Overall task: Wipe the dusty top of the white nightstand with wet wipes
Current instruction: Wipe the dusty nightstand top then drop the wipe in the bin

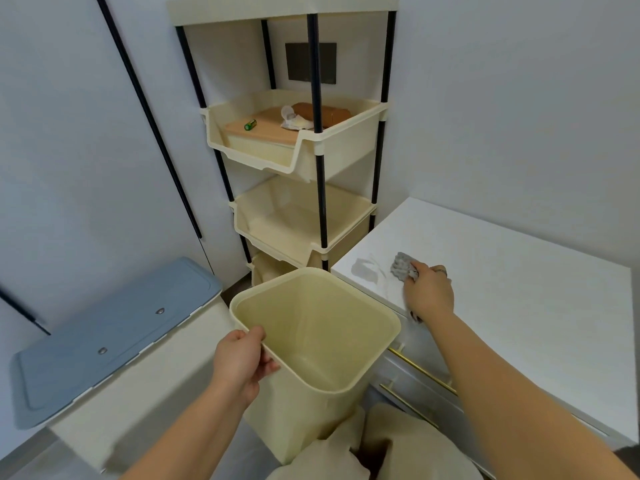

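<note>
Two hands grip: left point(242, 358) the bin point(346, 341) rim; right point(429, 292) a grey wipe point(401, 266) on the nightstand point(502, 271).

The bin point(318, 344) sits at lower centre of the frame, the tiered rack point(294, 140) above it, the nightstand point(502, 278) to its right, a lidded container point(114, 341) at lower left.

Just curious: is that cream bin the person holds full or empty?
Empty: the cream bin shows bare inner walls and floor, held at its rim by the left hand.
</note>
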